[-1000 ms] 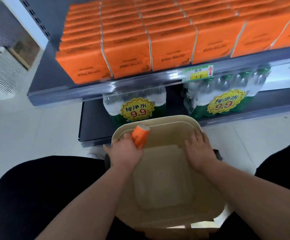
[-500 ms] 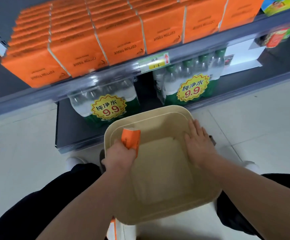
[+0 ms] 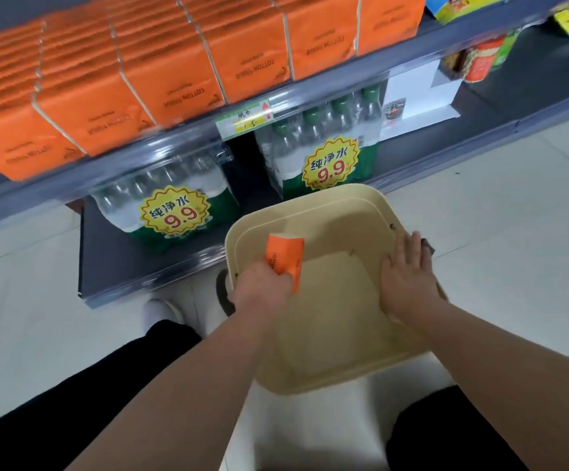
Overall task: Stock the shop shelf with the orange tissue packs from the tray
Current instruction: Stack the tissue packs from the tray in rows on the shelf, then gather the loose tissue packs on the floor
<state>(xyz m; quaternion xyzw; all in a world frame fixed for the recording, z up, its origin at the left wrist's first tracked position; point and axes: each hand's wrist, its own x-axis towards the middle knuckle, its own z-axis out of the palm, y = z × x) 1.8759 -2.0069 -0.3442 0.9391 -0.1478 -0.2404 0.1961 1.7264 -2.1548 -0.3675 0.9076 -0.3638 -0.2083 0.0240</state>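
Observation:
A cream plastic tray (image 3: 354,198) rests in front of me, low over the floor, with nothing else lying inside it. My left hand (image 3: 262,292) is closed around one small orange tissue pack (image 3: 284,254), held upright over the tray's left side. My right hand (image 3: 407,278) lies flat with fingers spread on the tray's right rim. Above, the shop shelf (image 3: 181,137) carries several rows of orange tissue packs (image 3: 181,79) standing side by side.
Under the tissue shelf sit two shrink-wrapped packs of water bottles (image 3: 171,205) with yellow 9.9 price stickers on the dark bottom shelf (image 3: 113,266). Cans and boxes (image 3: 480,59) stand at the upper right. The floor is pale tile (image 3: 500,205). My dark-trousered legs flank the tray.
The view has swung right and pulled back from the shelf. My left hand has turned the orange pack more upright over the tray. My right hand stays on the rim.

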